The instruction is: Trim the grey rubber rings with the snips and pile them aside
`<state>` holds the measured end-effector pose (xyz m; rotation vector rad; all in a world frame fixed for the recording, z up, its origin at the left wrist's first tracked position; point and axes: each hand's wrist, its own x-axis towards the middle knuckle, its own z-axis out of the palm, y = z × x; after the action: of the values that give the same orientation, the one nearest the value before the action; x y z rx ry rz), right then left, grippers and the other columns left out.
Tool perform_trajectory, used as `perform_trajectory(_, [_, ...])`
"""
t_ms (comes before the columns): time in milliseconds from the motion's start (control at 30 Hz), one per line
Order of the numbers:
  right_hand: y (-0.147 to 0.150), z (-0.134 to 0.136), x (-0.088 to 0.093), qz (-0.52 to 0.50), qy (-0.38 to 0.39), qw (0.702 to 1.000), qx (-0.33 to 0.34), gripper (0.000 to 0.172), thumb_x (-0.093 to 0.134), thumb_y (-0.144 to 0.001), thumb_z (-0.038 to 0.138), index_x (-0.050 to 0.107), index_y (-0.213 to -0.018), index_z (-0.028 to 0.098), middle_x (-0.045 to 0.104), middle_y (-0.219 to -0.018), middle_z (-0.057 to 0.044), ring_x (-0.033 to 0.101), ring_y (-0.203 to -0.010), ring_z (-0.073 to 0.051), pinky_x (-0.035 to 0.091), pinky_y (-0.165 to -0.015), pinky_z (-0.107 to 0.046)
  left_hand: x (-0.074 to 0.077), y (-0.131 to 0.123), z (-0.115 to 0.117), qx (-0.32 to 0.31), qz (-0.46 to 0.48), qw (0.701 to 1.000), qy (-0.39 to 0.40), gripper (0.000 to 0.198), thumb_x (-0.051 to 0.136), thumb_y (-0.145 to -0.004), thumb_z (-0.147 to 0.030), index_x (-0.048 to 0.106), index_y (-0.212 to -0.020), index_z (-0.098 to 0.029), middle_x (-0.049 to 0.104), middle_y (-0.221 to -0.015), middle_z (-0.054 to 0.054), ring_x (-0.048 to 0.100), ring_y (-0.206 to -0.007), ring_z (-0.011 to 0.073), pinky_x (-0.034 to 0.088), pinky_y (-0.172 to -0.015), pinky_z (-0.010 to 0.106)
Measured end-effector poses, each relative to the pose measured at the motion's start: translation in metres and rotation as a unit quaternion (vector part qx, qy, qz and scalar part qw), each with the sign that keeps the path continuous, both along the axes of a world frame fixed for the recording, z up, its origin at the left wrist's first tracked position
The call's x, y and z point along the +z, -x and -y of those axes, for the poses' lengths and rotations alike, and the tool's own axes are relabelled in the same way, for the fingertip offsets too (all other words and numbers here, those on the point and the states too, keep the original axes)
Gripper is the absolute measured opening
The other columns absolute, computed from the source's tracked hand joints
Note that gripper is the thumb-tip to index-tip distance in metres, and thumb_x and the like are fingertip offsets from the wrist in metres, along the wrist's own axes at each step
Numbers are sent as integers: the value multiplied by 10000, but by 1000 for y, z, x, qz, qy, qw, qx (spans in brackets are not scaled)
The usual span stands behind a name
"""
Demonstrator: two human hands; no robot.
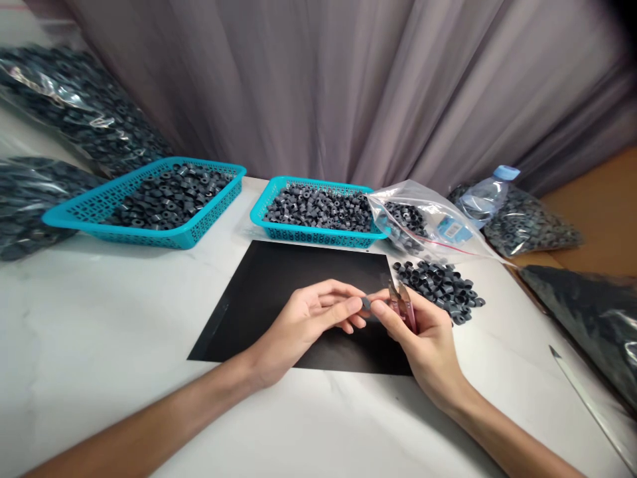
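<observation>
Grey rubbery ring [367, 303], light and likely springy, sits pinched by its rim between my left hand [311, 317] and right hand [423, 332] fingers.

Two teal baskets [149, 199] [318, 212], one black mat [279, 292], one water bottle [485, 196], two hands [308, 318] [423, 332].

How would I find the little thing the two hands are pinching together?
Start at the black mat in the middle of the white table. Above its near right part the left hand and right hand meet fingertip to fingertip. Between them is one small grey ring, the only one off the table.
</observation>
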<state>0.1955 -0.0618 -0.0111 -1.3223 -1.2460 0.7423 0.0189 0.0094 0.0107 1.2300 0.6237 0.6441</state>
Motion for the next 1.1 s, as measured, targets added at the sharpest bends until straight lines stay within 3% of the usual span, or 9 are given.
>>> perform_trajectory(300, [1, 0, -3, -29, 12, 999, 27, 227, 643, -936, 427, 657, -937, 200, 521, -697, 34, 385, -561, -88, 287, -494, -239, 1, -1, -1, 13, -4, 999, -46, 250, 774, -833, -268, 757, -1068, -184, 760, -951, 47, 680, -855, 157, 528, -802, 269])
perform_trajectory(633, [2, -1, 0, -3, 8, 999, 31, 235, 615, -952, 427, 632, -876, 205, 512, -701, 37, 404, -578, -96, 330, -528, -240, 3, -1, 2, 33, -23, 997, -60, 198, 775, -837, -272, 771, -1022, -204, 772, -994, 28, 687, -895, 146, 531, -813, 236])
perform_trajectory(800, [-4, -1, -2, 91, -27, 995, -33, 285, 515, -1002, 447, 676, -1023, 213, 604, -819, -7, 509, -680, -138, 402, -603, -258, 4, 0, 1, 66, -26, 996, -62, 201, 800, -810, -298, 774, -993, -219, 764, -1001, 21, 677, -960, 164, 511, -866, 253])
perform_trajectory(900, [-9, -1, -1, 174, -85, 980, -34, 321, 438, -1041, 386, 703, -1110, 216, 620, -878, -32, 549, -752, -161, 436, -683, -285, 4, 1, -1, 72, -19, 996, -56, 214, 805, -803, -309, 775, -1004, -241, 754, -1014, 14, 666, -998, 170, 496, -892, 262])
perform_trajectory(1100, [-13, -1, -3, 259, -154, 953, -37, 351, 573, -992, 249, 635, -1337, 249, 578, -871, -26, 546, -733, -160, 457, -660, -295, 3, 1, -3, 72, -17, 997, -26, 218, 808, -798, -304, 784, -1006, -243, 746, -993, 15, 649, -972, 160, 480, -855, 251])
